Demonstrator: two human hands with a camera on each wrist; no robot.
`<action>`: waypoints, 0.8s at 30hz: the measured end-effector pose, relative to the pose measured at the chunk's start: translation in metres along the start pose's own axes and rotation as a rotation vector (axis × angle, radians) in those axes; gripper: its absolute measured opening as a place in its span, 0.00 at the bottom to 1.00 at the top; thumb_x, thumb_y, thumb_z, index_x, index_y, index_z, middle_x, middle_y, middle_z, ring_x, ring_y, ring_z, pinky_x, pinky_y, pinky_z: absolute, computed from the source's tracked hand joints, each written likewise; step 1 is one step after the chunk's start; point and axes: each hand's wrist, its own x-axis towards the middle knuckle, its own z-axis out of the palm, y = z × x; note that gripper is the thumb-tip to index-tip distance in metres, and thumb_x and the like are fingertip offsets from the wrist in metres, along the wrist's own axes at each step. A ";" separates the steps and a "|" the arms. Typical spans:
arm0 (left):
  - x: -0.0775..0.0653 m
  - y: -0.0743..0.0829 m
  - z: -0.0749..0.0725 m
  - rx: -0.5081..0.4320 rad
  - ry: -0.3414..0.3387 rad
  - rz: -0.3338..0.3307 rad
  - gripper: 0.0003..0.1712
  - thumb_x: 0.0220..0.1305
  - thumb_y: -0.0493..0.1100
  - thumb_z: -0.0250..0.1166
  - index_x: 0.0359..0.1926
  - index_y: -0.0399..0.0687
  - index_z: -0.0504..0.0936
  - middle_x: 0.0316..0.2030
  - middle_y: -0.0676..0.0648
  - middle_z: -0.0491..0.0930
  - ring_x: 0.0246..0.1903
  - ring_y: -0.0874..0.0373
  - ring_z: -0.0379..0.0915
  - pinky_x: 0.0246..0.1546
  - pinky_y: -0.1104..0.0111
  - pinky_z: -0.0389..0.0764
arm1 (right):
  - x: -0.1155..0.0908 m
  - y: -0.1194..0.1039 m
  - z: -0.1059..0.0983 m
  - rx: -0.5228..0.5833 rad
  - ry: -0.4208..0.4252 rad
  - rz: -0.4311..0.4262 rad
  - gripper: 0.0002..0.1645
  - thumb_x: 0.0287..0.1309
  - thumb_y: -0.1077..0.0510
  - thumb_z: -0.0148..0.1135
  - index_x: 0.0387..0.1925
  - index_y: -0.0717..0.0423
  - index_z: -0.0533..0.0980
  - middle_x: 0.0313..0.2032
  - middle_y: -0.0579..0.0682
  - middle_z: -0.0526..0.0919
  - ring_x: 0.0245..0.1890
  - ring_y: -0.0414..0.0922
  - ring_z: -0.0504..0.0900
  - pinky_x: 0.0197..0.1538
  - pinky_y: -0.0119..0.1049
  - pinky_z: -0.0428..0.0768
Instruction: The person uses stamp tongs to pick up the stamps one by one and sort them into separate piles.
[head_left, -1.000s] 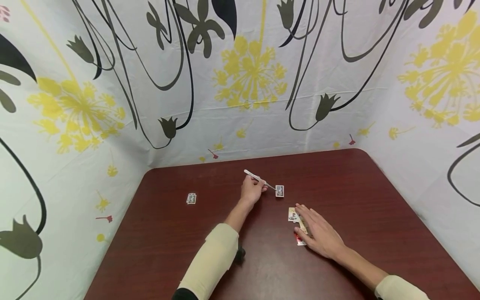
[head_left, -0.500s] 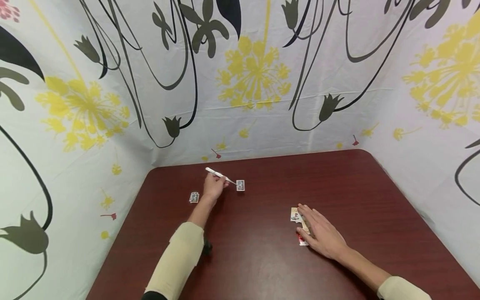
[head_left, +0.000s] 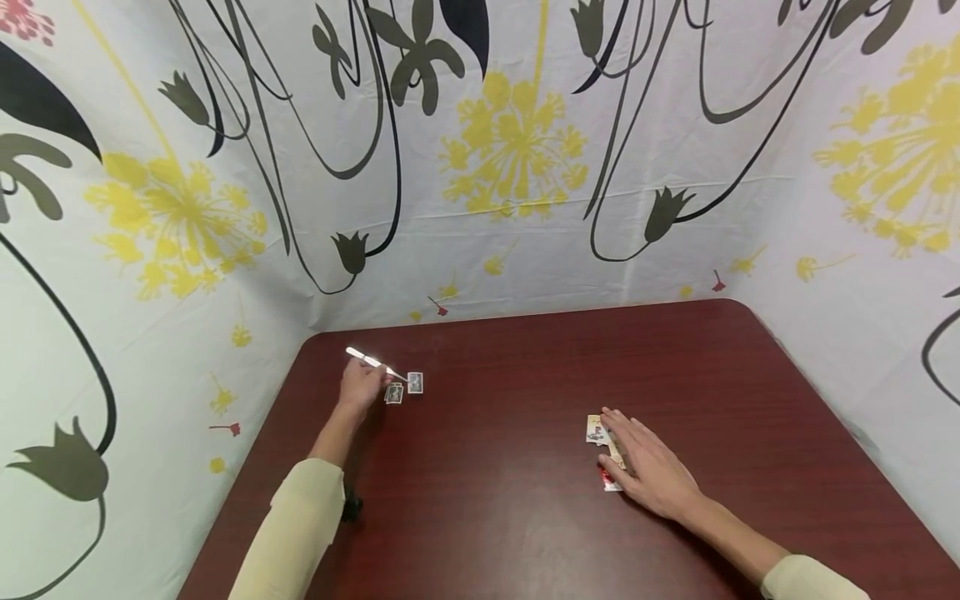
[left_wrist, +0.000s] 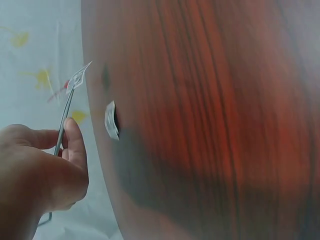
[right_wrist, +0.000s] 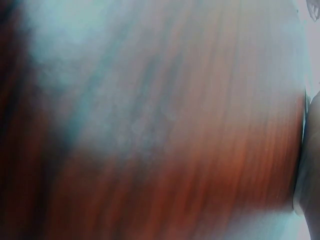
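My left hand (head_left: 362, 389) pinches a pair of tweezers (head_left: 367, 359) near the table's far left. At their tip is a small grey stamp (head_left: 416, 382) with a white border, held up from the table in the left wrist view. Just left of it on the table lies a little stack of similar grey stamps (head_left: 393, 394). On the right, my right hand (head_left: 651, 467) rests with its fingers extended over several colourful stamps, partly covering them. A pale one (head_left: 596, 429) and a red one (head_left: 611, 481) show beside the thumb and fingertips.
The dark red-brown table (head_left: 510, 433) has rounded far corners. White cloth (head_left: 525, 275) with yellow flowers and grey stems hangs behind it and along both sides. The right wrist view is mostly blurred tabletop.
My left hand has carried the tweezers and grey stamp leftward across the table, up beside the stack of grey stamps. My right hand has stayed over the colourful stamps.
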 end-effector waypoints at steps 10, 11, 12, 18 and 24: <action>0.005 -0.014 -0.027 0.089 0.012 0.008 0.08 0.75 0.32 0.59 0.48 0.34 0.68 0.34 0.43 0.85 0.27 0.63 0.82 0.35 0.73 0.89 | 0.000 0.001 -0.001 0.004 0.003 -0.006 0.42 0.67 0.50 0.72 0.73 0.68 0.69 0.73 0.62 0.73 0.73 0.62 0.71 0.77 0.58 0.67; 0.005 -0.015 -0.028 0.108 0.014 0.004 0.08 0.74 0.32 0.59 0.48 0.34 0.68 0.33 0.45 0.84 0.27 0.64 0.82 0.34 0.75 0.88 | 0.000 0.001 -0.001 0.004 0.003 -0.007 0.42 0.67 0.50 0.72 0.73 0.68 0.69 0.73 0.62 0.73 0.73 0.62 0.71 0.76 0.58 0.68; 0.006 -0.016 -0.029 0.128 0.015 0.003 0.09 0.74 0.32 0.59 0.49 0.34 0.69 0.31 0.47 0.84 0.26 0.64 0.82 0.32 0.76 0.86 | 0.000 0.001 -0.001 0.005 0.004 -0.007 0.41 0.67 0.50 0.72 0.73 0.68 0.69 0.73 0.62 0.73 0.73 0.62 0.71 0.76 0.58 0.68; 0.006 -0.020 -0.034 0.238 0.028 0.009 0.14 0.73 0.35 0.60 0.54 0.32 0.71 0.31 0.42 0.88 0.28 0.59 0.84 0.26 0.77 0.76 | -0.001 0.002 0.000 0.004 0.003 -0.006 0.41 0.67 0.50 0.72 0.73 0.67 0.69 0.73 0.61 0.73 0.73 0.61 0.70 0.77 0.57 0.67; 0.005 -0.019 -0.034 0.282 0.089 0.035 0.14 0.74 0.37 0.59 0.54 0.34 0.72 0.32 0.41 0.89 0.27 0.59 0.79 0.27 0.73 0.76 | -0.001 0.001 -0.001 0.011 0.000 -0.004 0.42 0.67 0.50 0.72 0.74 0.67 0.69 0.73 0.62 0.72 0.73 0.62 0.70 0.77 0.57 0.67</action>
